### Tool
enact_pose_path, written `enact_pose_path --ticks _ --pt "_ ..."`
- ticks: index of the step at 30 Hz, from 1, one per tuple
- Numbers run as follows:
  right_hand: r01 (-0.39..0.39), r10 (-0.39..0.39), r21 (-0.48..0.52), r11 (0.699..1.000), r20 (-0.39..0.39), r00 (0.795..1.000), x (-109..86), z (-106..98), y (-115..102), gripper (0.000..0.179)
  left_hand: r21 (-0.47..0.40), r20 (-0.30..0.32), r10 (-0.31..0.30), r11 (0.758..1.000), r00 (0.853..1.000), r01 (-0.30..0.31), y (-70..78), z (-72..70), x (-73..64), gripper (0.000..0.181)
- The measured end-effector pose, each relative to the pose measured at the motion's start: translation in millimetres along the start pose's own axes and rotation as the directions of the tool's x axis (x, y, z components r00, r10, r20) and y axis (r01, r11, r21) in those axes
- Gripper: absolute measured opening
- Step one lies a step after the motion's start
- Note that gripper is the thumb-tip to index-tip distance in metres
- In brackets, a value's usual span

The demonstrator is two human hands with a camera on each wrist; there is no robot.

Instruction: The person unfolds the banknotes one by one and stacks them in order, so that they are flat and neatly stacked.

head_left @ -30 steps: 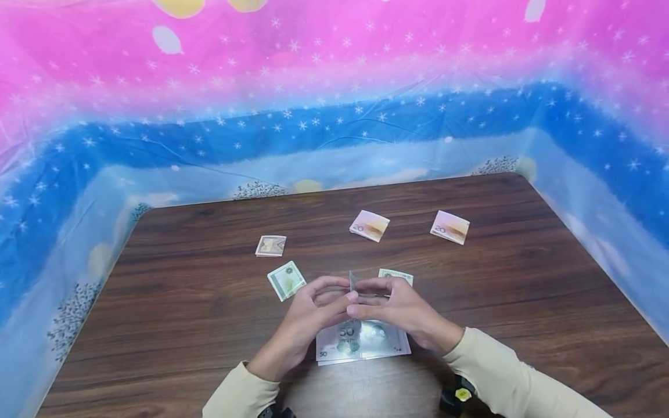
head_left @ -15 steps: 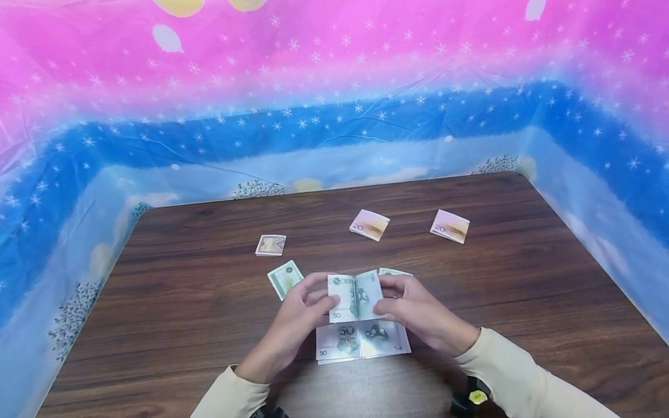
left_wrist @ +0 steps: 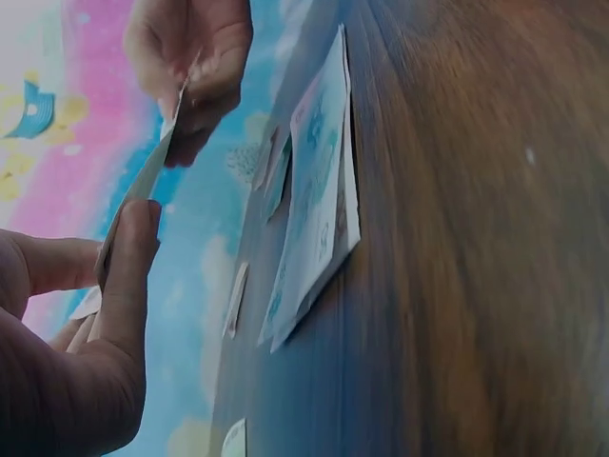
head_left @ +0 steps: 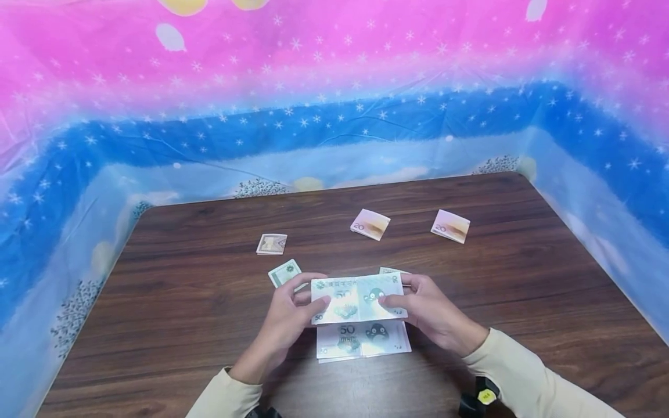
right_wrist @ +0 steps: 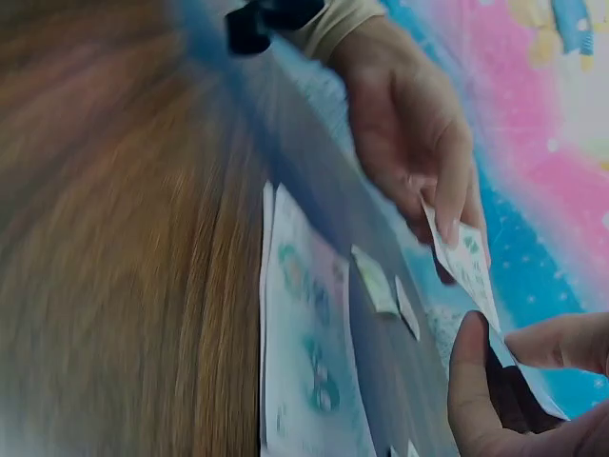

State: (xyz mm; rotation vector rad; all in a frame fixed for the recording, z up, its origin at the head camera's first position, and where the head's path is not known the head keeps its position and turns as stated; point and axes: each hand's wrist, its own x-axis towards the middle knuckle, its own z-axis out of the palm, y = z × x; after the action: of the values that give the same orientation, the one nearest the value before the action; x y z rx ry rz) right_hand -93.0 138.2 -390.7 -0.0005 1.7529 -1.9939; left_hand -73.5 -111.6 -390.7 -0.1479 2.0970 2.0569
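Observation:
A green-and-white 50 banknote [head_left: 345, 313] is spread flat between both hands, a crease down its middle. My left hand [head_left: 295, 313] pinches its left end, thumb on the printed face and fingers behind. At the other end my right hand [head_left: 436, 310] grips it the same way. Both wrist views show the note [left_wrist: 143, 181] raised above the table. Beneath it on the table lies a small stack of 50 notes [head_left: 366, 345], its upper part covered by the held note in the head view. Each wrist camera sees this stack [right_wrist: 309, 333] edge-on.
Two folded 20 notes [head_left: 370, 224] [head_left: 450, 226] lie farther back on the wooden table [head_left: 183, 302]. A small folded brownish note [head_left: 271, 244] is at the left, with a folded green note [head_left: 284, 272] nearer. Another green note [head_left: 392, 270] shows behind the right hand.
The 50 note was folded and seen edge-on between the fingertips; it has been opened out flat. Both hands have moved apart sideways. The notes on the table stay where they were.

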Motion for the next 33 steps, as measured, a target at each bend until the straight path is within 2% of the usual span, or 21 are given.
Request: enact_pose_path --ticks 3,5,7,9,12,15,17,21,24,27,30,32,33 --pt "0.023 -0.027 -0.112 0.993 -0.038 0.999 0.6 -2.2 1.4 0.050 0.065 0.007 0.023 0.998 1.000 -0.024 -0.7 -2.6 0.0 0.039" --pt "0.047 -0.061 -0.220 0.974 -0.055 0.997 1.2 -4.3 2.6 0.045 0.132 0.042 0.044 0.990 0.998 -0.049 -1.4 -4.5 -0.3 0.038" --pt "0.081 -0.106 -0.345 0.935 -0.054 0.993 1.9 -6.0 4.3 0.038 0.225 0.100 0.064 0.971 0.993 -0.085 -2.4 -6.4 -0.8 0.037" --pt "0.128 -0.159 -0.465 0.876 -0.028 0.987 2.5 -7.3 6.9 0.034 0.319 0.167 0.077 0.939 0.983 -0.127 -3.4 -7.7 -1.0 0.037" --pt "0.186 -0.225 -0.607 0.772 0.013 0.974 3.0 -8.2 10.9 0.034 0.453 0.247 0.089 0.870 0.965 -0.196 -5.4 -8.7 -0.5 0.035" --pt "0.200 -0.251 -0.705 0.681 0.032 0.967 3.1 -7.9 15.4 0.035 0.570 0.278 0.098 0.784 0.956 -0.246 -7.8 -8.5 -0.3 0.035" --pt "0.201 -0.260 -0.756 0.623 0.043 0.965 3.0 -7.3 17.9 0.035 0.624 0.285 0.099 0.736 0.953 -0.263 -9.7 -8.0 -0.3 0.035" --pt "0.197 -0.289 -0.851 0.487 0.056 0.956 3.3 -6.2 22.9 0.037 0.718 0.275 0.102 0.639 0.956 -0.275 -12.9 -6.2 0.5 0.036" --pt "0.180 -0.313 -0.892 0.415 0.045 0.949 3.8 -5.5 25.2 0.042 0.783 0.252 0.121 0.557 0.960 -0.276 -14.2 -4.2 0.6 0.040" --pt "0.157 -0.334 -0.919 0.361 0.030 0.942 3.9 -5.3 26.2 0.048 0.825 0.230 0.140 0.497 0.963 -0.270 -14.3 -2.2 0.6 0.045" --pt "0.154 -0.345 -0.931 0.332 0.032 0.938 3.7 -6.8 25.5 0.054 0.833 0.225 0.151 0.483 0.963 -0.270 -13.3 -1.3 0.6 0.045" --pt "0.160 -0.364 -0.930 0.330 0.031 0.931 4.4 -9.9 24.1 0.055 0.824 0.234 0.191 0.482 0.953 -0.299 -12.2 -1.5 1.3 0.040" --pt "0.167 -0.376 -0.926 0.338 0.030 0.926 5.0 -12.4 22.4 0.053 0.815 0.241 0.213 0.486 0.947 -0.316 -11.6 -2.0 1.7 0.037"
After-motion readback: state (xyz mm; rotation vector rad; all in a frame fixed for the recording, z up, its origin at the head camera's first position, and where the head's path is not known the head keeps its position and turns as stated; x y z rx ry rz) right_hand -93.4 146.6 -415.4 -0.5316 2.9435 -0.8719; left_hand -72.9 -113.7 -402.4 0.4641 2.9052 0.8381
